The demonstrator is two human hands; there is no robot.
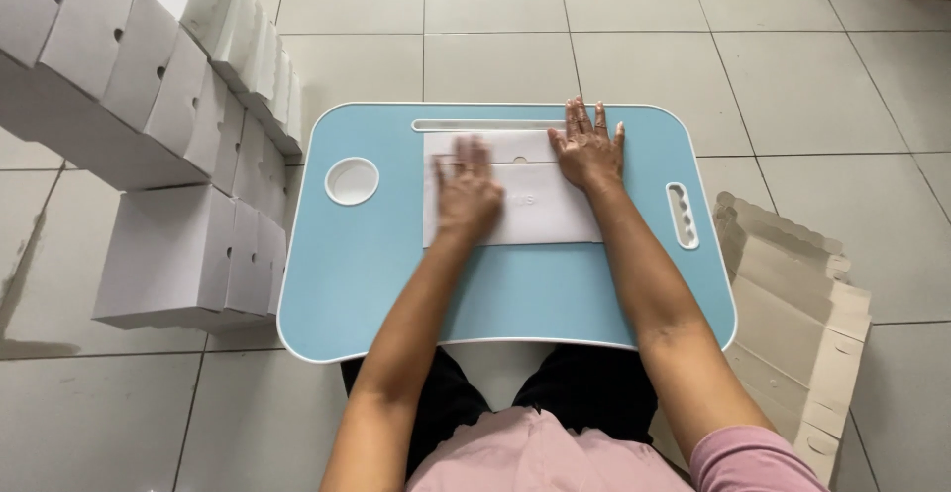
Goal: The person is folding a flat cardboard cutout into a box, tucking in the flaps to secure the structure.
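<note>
Both hands lie flat with fingers spread, gripping nothing, the left hand [466, 193] and right hand [587, 150] pressing a flat white cardboard sheet [540, 210] onto the far middle of the blue lap table [376, 274], seemingly to crease it.

Left hand [466, 193] is showing motion blur, so its fingers are not resolving singly. Both hands are covering parts of the flat white cardboard sheet [540, 217]; the faint marking at its centre is too pale to make out. The stack of folded white boxes [149, 106] is running off the left and top edges. The brown flat blanks [797, 319] are lying partly under the worktop [376, 274] rim. The person's forearms are covering the worktop's near middle.
</note>
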